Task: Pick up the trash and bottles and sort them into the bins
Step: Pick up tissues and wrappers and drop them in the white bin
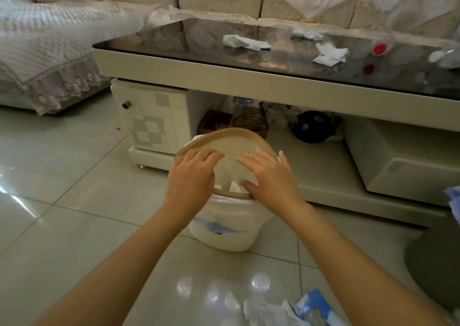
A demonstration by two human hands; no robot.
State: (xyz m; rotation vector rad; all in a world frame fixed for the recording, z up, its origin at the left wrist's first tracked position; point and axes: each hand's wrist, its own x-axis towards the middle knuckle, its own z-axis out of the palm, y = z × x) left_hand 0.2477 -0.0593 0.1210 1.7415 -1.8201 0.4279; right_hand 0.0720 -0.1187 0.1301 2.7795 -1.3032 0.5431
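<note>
A cream bin (230, 233) with a tan rim stands on the floor in front of the coffee table; white paper shows inside it. My left hand (190, 179) rests on the bin's left rim, fingers spread. My right hand (270, 177) lies on the right rim, fingers apart, nothing held. On the glass tabletop lie crumpled tissues (245, 42), (331, 54), (307, 34) and clear bottles with a red cap (379, 48) and a white cap (438, 56). More tissue and a blue-white wrapper (311, 308) lie on the floor near me.
The coffee table (224, 75) stands just behind the bin, with clutter on its lower shelf (311, 126). A covered sofa (49, 52) fills the left and back. A grey round object (435, 268) sits on the floor at right.
</note>
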